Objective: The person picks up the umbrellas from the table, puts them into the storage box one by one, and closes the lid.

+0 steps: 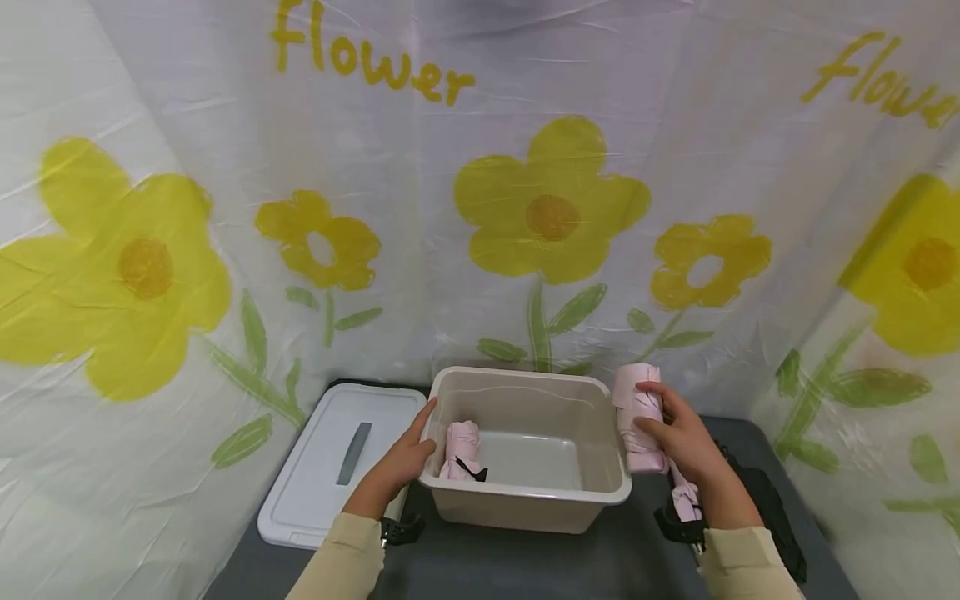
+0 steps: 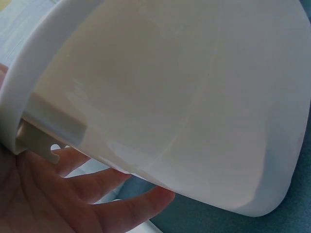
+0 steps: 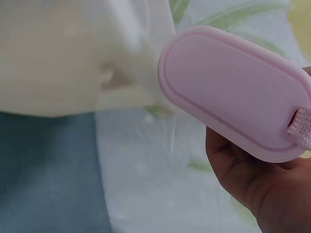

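A beige plastic storage bin [image 1: 517,508] stands on the dark table. My left hand [image 1: 401,458] holds its left rim, thumb over the edge; in the left wrist view its fingers [image 2: 138,206] lie along the outer wall. Inside the bin, at the left end, lies a rolled pink bundle [image 1: 462,446] with a black strap. My right hand [image 1: 686,437] grips a pink folding umbrella [image 1: 637,417] upright beside the bin's right rim. In the right wrist view the umbrella's flat oval end [image 3: 233,92] and its woven strap [image 3: 301,128] face the camera.
Left of the bin lies a white lid [image 1: 315,475] with a grey handle. Behind my right wrist are another pink piece [image 1: 685,500] and a black fabric item [image 1: 776,517]. A flower-printed curtain [image 1: 420,275] hangs around the table [image 1: 510,567].
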`<state>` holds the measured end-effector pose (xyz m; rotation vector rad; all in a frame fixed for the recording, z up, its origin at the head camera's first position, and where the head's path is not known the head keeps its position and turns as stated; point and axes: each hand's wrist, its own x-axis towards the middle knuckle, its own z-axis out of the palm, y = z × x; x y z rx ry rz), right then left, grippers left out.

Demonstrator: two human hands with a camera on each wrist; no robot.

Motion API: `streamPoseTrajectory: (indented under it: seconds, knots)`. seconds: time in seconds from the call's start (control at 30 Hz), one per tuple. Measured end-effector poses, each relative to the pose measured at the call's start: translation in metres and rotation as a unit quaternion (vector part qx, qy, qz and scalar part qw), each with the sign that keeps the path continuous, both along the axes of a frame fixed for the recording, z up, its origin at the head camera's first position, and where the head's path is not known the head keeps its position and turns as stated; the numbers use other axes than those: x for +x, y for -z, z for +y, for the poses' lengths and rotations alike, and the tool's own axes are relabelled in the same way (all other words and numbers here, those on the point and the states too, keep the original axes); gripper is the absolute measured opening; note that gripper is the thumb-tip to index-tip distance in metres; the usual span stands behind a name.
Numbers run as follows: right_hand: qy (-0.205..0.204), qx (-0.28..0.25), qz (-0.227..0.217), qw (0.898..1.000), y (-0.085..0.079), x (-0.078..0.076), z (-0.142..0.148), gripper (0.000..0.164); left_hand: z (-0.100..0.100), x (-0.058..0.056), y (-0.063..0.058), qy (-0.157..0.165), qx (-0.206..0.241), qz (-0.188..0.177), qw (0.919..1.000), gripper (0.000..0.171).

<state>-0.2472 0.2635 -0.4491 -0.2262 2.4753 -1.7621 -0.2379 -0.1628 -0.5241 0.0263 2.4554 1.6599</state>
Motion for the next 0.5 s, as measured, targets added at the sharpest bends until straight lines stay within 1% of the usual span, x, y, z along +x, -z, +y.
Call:
streamPoseTrajectory:
  seconds: [0.17,0.3,0.5]
  knots:
    - [-0.009,0.008,-0.009,1.0,-0.008,-0.003,-0.012,0.057,0.002,-0.002,0.0,0.006,-0.002,-0.001,1.0,0.074]
    - [-0.026,0.011,-0.003,1.0,-0.012,-0.008,-0.023,0.057,0.003,-0.003,-0.001,0.003,-0.002,-0.002,1.0,0.074]
    - [-0.055,0.019,0.011,0.998,-0.013,-0.018,-0.04,0.056,0.003,0.0,-0.004,-0.001,-0.004,-0.004,1.0,0.074]
